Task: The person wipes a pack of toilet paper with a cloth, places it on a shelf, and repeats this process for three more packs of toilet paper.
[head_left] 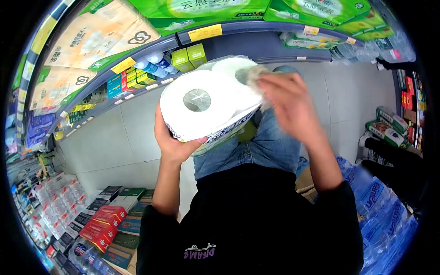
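Left hand (173,143), centre-left of frame, fingers clamped on roll pack (172,103). Right hand (291,103), blurred, pinches rag (255,77) at pack's upper right.

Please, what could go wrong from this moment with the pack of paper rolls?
Only the left hand grips the toilet paper pack, so it may tilt or slip. The right hand, blurred as if moving, holds a cloth at the pack's top; rubbing there could perhaps snag the clear wrap.
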`<state>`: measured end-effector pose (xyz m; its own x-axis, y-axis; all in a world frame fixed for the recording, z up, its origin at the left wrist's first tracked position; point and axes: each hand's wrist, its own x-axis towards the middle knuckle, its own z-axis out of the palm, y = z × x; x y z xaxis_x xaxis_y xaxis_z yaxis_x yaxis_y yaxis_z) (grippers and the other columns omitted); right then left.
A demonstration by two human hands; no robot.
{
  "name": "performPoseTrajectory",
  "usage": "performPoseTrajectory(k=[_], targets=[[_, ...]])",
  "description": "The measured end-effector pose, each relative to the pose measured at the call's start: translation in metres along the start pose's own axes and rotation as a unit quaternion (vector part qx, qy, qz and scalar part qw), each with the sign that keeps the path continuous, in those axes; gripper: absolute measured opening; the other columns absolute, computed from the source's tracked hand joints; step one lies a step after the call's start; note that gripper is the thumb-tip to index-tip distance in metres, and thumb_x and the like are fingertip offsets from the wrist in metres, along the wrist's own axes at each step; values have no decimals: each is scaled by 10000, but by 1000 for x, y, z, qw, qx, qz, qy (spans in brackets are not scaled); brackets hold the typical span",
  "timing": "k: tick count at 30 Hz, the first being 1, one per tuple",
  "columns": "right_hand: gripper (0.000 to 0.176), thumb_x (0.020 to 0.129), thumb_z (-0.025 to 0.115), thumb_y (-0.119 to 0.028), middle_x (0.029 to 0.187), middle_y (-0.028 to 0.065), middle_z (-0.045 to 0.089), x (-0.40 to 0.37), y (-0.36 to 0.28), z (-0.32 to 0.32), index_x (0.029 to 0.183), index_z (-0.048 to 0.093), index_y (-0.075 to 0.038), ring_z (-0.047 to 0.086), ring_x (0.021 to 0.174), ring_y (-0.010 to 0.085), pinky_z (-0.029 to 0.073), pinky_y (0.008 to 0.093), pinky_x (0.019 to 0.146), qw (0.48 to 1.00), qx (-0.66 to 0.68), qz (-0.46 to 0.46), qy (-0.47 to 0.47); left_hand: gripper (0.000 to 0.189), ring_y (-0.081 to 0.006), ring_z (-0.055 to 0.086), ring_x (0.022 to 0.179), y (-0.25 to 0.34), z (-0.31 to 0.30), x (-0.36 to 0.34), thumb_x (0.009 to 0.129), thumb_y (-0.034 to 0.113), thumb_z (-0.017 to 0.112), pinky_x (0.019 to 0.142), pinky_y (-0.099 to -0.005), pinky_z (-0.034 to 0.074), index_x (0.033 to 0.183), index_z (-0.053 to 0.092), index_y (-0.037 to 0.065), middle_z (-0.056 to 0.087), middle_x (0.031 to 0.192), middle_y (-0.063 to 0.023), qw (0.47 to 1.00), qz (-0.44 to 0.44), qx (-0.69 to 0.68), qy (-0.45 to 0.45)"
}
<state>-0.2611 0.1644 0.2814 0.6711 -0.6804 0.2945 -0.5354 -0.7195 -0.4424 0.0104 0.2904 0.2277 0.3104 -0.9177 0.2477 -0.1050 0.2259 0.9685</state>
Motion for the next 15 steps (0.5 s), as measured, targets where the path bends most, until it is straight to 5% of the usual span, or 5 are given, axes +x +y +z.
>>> performPoseTrajectory(k=[4, 7, 9, 13, 15], targets=[[256, 932, 600, -58, 1197, 123, 706, 11, 17, -12, 1150, 731, -85, 611, 1098, 287, 474, 400, 955, 985, 89, 105, 103, 1032, -279, 590, 1213, 2, 4, 7, 648, 276, 924, 1014, -384, 495, 1440, 371, -88, 555, 1325, -197, 1000, -8, -25, -4], [388, 831, 631, -30, 1262, 63, 676, 19, -23, 1, 1196, 707, -135, 611, 1027, 297, 470, 433, 919, 982, 92, -58, 156, 999, -272, 591, 1205, 5, 7, 7, 665, 271, 916, 1011, -379, 490, 1433, 383, -83, 561, 1320, -190, 1000, -18, -26, -4], [379, 811, 649, -33, 1265, 31, 654, 20, -71, 9, 1163, 714, -158, 586, 1059, 288, 456, 421, 927, 992, 81, -65, 76, 977, -268, 591, 1201, 4, 8, 6, 677, 269, 911, 1010, -378, 486, 1428, 393, -79, 565, 1316, -185, 999, -19, -41, 13], [368, 815, 676, -56, 1233, 33, 635, 22, -31, 56, 1168, 703, -158, 579, 1086, 277, 460, 418, 931, 983, 9, -59, 173, 943, -270, 588, 1204, -5, -8, 0, 704, 308, 894, 1016, -382, 480, 1414, 409, -78, 575, 1301, -179, 997, -37, -26, 67], [371, 861, 606, 15, 1196, 111, 634, 21, 11, 64, 1207, 671, -104, 609, 1084, 298, 499, 389, 921, 971, 110, -2, 214, 966, -269, 597, 1181, -12, -15, -3, 688, 352, 893, 1008, -383, 481, 1405, 415, -82, 572, 1301, -185, 991, -40, -51, 118]])
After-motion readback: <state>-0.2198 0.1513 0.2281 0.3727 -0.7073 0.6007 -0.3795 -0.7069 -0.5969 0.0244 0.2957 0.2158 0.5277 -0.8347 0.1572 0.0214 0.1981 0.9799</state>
